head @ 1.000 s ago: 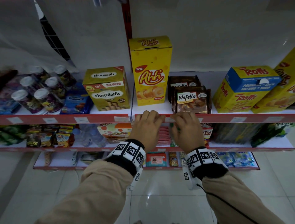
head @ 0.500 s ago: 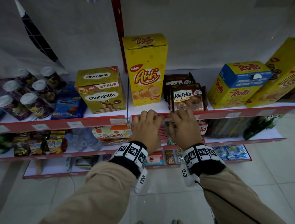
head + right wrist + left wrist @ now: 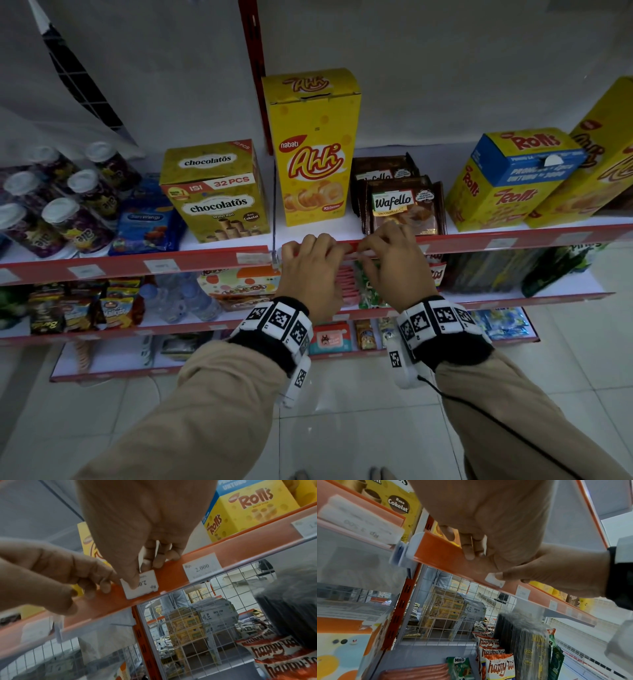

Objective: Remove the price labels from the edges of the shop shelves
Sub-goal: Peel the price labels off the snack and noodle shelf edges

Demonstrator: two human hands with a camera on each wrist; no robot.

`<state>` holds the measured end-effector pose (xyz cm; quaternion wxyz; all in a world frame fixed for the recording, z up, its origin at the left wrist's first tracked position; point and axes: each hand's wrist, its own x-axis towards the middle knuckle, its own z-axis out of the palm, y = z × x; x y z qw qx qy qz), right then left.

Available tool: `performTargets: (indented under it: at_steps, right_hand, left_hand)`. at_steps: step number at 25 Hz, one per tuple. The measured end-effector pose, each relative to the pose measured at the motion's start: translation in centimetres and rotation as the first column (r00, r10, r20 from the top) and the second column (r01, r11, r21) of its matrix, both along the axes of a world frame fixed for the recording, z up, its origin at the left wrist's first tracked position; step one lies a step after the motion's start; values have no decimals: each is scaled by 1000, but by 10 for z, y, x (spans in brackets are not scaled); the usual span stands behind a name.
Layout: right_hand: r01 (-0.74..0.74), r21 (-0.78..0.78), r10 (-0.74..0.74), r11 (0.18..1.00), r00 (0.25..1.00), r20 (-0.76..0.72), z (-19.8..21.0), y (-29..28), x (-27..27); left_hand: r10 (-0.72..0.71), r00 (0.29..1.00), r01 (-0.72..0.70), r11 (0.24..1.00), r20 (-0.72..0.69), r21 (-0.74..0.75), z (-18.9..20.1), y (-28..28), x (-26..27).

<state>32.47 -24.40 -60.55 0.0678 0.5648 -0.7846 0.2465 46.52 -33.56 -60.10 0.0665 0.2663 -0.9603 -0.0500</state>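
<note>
Both hands stay at the shelf edge (image 3: 171,574). My right hand (image 3: 137,524) pinches the price label (image 3: 145,586); left hand (image 3: 56,577), curled, steadies alongside. Next: slide it free.

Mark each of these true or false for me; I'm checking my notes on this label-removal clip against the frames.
1. Both hands are at the red edge of the top shelf. True.
2. The right hand presses its thumb on a white price label printed with "Rp." True.
3. The left hand grips the Nabati Ahh box. False: its fingers rest on the shelf edge below the box.
4. A second price label, reading 2.000, sits in the strip beside the one being handled. True.
5. The Wafello packs stand left of the Chocolatos box. False: they are to its right, past the Ahh box.
</note>
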Motion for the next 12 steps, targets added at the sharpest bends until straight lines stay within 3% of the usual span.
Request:
performTargets:
  at_steps: [3,5,7,10,12]
  right_hand:
    - [32,-152,18,988,948,318,5,-1,-4]
    - [166,-226,12,960,782,623,9,-4,-2]
    - [270,-256,69,928,549,833,10,-8,3]
    - [339,-264,159,903,308,938,9,-12,13]
    - [346,-260,176,901,256,951,5,-12,19]
  left_hand:
    - [80,980,-58,990,-180,126,0,-2,2]
    - [178,949,-103,956,-262,276,1,-4,0]
    - [216,932,-115,938,-290,328,1,-4,-1]
    - [210,929,-106,940,-306,323,0,-3,1]
    - [239,915,-118,929,-325,351,-2,-2,1]
